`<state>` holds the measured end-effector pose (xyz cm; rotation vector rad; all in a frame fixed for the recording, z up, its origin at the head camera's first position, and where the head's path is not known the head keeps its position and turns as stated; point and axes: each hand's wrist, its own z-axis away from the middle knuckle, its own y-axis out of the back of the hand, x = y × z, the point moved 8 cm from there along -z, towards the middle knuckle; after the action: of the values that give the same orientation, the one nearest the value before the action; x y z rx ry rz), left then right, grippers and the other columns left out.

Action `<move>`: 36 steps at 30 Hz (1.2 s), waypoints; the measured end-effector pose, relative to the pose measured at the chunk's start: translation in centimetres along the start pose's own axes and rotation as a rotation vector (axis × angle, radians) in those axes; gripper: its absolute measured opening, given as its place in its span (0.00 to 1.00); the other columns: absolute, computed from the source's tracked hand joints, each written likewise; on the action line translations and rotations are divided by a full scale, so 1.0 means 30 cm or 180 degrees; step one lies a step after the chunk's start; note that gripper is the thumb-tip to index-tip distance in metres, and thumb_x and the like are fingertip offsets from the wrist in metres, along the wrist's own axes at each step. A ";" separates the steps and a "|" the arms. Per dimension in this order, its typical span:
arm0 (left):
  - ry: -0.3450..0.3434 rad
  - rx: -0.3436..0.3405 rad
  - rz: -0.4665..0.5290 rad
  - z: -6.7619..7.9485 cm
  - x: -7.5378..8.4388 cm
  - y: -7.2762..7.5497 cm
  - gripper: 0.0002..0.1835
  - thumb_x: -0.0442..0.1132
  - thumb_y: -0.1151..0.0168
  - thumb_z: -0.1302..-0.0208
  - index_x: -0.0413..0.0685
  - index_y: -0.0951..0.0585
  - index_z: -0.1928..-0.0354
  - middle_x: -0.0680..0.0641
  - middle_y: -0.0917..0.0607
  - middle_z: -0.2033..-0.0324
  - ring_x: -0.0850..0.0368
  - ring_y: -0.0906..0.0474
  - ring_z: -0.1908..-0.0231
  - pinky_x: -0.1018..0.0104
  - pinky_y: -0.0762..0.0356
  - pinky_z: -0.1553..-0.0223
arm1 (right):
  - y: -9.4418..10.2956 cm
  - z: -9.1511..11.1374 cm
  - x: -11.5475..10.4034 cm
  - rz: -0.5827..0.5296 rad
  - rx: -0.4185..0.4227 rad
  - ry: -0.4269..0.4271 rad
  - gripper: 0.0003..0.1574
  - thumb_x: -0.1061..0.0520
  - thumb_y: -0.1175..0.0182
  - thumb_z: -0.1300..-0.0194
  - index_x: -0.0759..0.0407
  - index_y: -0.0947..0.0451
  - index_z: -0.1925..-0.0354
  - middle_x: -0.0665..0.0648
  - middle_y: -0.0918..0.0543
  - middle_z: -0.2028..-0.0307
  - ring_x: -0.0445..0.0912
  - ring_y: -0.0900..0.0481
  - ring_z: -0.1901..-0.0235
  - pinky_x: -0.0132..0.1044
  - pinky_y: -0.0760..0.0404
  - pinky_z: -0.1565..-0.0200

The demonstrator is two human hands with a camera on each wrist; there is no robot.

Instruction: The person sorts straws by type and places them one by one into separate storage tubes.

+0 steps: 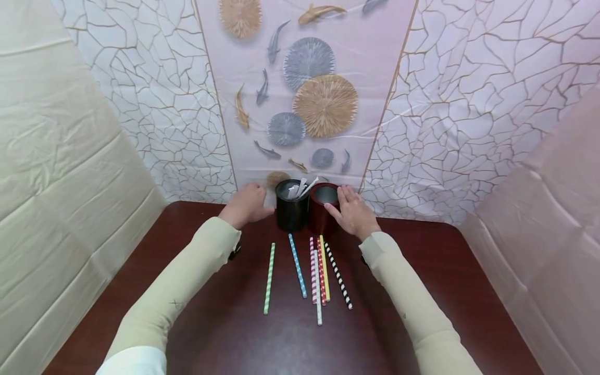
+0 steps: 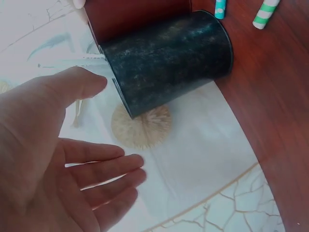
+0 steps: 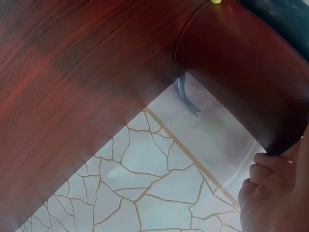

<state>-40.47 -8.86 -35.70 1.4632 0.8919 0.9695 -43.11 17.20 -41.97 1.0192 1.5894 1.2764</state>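
A black cup (image 1: 291,214) stands at the back of the table with several white paper-like strips (image 1: 300,188) in it. Beside it, on the right, is a dark red cup (image 1: 320,217), its open mouth facing up. My left hand (image 1: 249,204) is just left of the black cup, apart from it. In the left wrist view its thumb and fingers (image 2: 104,169) are spread loosely, holding nothing. My right hand (image 1: 354,211) grips the dark red cup at its rim, thumb at the front and fingers round the right side, as the right wrist view shows the fingertips (image 3: 260,169) against the rim.
Striped and dotted paper straws lie on the dark red table (image 1: 225,323) in front of the cups. A green straw (image 1: 269,278) and a blue straw (image 1: 297,265) are at left, a black-striped straw (image 1: 338,276) at right. A patterned cloth (image 1: 281,156) hangs directly behind.
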 end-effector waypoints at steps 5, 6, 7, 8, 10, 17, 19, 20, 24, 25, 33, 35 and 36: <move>0.0098 0.0030 0.0209 0.048 -0.048 -0.027 0.17 0.47 0.36 0.31 0.38 0.19 0.66 0.38 0.15 0.64 0.43 0.19 0.63 0.48 0.17 0.57 | 0.003 0.004 0.003 -0.0033 -0.0040 -0.0017 0.55 0.28 0.64 0.17 0.69 0.54 0.17 0.69 0.50 0.16 0.62 0.54 0.15 0.56 0.47 0.17; 0.0142 0.0014 0.0263 0.056 -0.057 -0.038 0.17 0.47 0.36 0.31 0.39 0.20 0.67 0.38 0.16 0.66 0.44 0.20 0.65 0.49 0.17 0.60 | 0.004 0.004 0.003 -0.0035 -0.0038 -0.0017 0.55 0.28 0.64 0.17 0.69 0.54 0.17 0.69 0.50 0.16 0.62 0.54 0.15 0.56 0.47 0.17; 0.0192 0.0001 0.0321 0.064 -0.064 -0.052 0.17 0.47 0.35 0.30 0.39 0.20 0.68 0.39 0.16 0.68 0.44 0.20 0.67 0.50 0.18 0.62 | 0.004 0.004 0.005 -0.0032 -0.0035 -0.0017 0.55 0.28 0.65 0.17 0.69 0.54 0.17 0.69 0.49 0.16 0.62 0.54 0.15 0.56 0.47 0.17; 0.0252 -0.0020 0.0377 0.071 -0.071 -0.068 0.17 0.48 0.35 0.30 0.39 0.21 0.68 0.39 0.17 0.69 0.45 0.21 0.68 0.51 0.19 0.64 | 0.003 0.004 0.006 -0.0030 -0.0029 -0.0017 0.55 0.28 0.65 0.17 0.69 0.54 0.17 0.69 0.49 0.16 0.62 0.54 0.15 0.56 0.47 0.17; 0.0379 -0.0053 0.0509 0.084 -0.084 -0.103 0.17 0.49 0.35 0.30 0.40 0.21 0.66 0.40 0.18 0.69 0.45 0.22 0.70 0.53 0.22 0.67 | 0.003 0.002 0.008 -0.0019 -0.0006 -0.0006 0.55 0.29 0.64 0.17 0.69 0.53 0.17 0.70 0.49 0.16 0.62 0.53 0.15 0.56 0.47 0.17; 0.0830 -0.0205 0.0980 0.122 -0.114 -0.234 0.21 0.51 0.30 0.33 0.44 0.23 0.75 0.47 0.27 0.81 0.50 0.29 0.77 0.59 0.28 0.72 | 0.001 -0.005 0.002 -0.0022 0.0029 0.0023 0.55 0.28 0.65 0.17 0.69 0.52 0.17 0.70 0.48 0.17 0.62 0.52 0.15 0.56 0.46 0.17; 0.0885 -0.0250 0.1073 0.128 -0.115 -0.269 0.22 0.51 0.29 0.34 0.46 0.26 0.78 0.50 0.31 0.84 0.51 0.31 0.78 0.60 0.29 0.72 | -0.001 -0.004 0.001 -0.0026 0.0024 0.0019 0.55 0.28 0.65 0.17 0.69 0.53 0.17 0.70 0.48 0.17 0.62 0.53 0.15 0.56 0.46 0.17; 0.0906 -0.0270 0.1111 0.131 -0.115 -0.285 0.23 0.51 0.28 0.34 0.47 0.26 0.78 0.50 0.31 0.84 0.52 0.31 0.78 0.60 0.29 0.72 | -0.002 -0.004 0.001 -0.0026 0.0023 0.0017 0.55 0.28 0.65 0.17 0.69 0.53 0.17 0.70 0.48 0.17 0.62 0.53 0.15 0.56 0.47 0.17; 0.0955 -0.0320 0.1226 0.141 -0.107 -0.346 0.23 0.51 0.27 0.35 0.46 0.25 0.79 0.50 0.27 0.84 0.50 0.27 0.76 0.61 0.28 0.70 | -0.006 -0.001 0.004 -0.0037 0.0031 0.0011 0.55 0.28 0.65 0.17 0.69 0.53 0.17 0.70 0.48 0.17 0.62 0.53 0.15 0.56 0.47 0.17; 0.0967 -0.0327 0.1251 0.143 -0.105 -0.360 0.23 0.51 0.27 0.35 0.46 0.25 0.80 0.50 0.26 0.84 0.50 0.26 0.76 0.61 0.28 0.71 | -0.006 0.000 0.005 -0.0045 0.0029 0.0010 0.55 0.28 0.64 0.17 0.69 0.53 0.17 0.70 0.48 0.16 0.62 0.53 0.15 0.56 0.47 0.17; 0.0880 -0.0395 0.1501 0.134 -0.078 -0.460 0.28 0.51 0.26 0.36 0.53 0.29 0.88 0.54 0.33 0.90 0.56 0.35 0.84 0.64 0.34 0.77 | -0.007 0.000 0.008 -0.0048 -0.0006 -0.0018 0.55 0.28 0.65 0.17 0.68 0.56 0.16 0.69 0.50 0.16 0.62 0.54 0.15 0.56 0.48 0.17; 0.0882 -0.0377 0.1508 0.131 -0.069 -0.468 0.27 0.49 0.25 0.37 0.52 0.28 0.88 0.53 0.31 0.90 0.55 0.33 0.83 0.64 0.33 0.77 | -0.006 0.000 0.008 -0.0070 -0.0003 -0.0024 0.55 0.28 0.65 0.17 0.67 0.55 0.16 0.69 0.50 0.16 0.61 0.54 0.15 0.56 0.48 0.17; 0.0893 -0.0368 0.1489 0.127 -0.066 -0.472 0.26 0.49 0.25 0.37 0.51 0.27 0.87 0.52 0.30 0.90 0.54 0.32 0.83 0.63 0.33 0.76 | -0.007 0.001 0.008 -0.0083 -0.0002 -0.0024 0.55 0.28 0.65 0.17 0.67 0.55 0.16 0.69 0.50 0.16 0.61 0.54 0.15 0.56 0.48 0.17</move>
<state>-37.86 -10.65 -50.16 1.4884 0.6842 1.5771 -43.19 17.41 -42.19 0.9988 1.5915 1.2541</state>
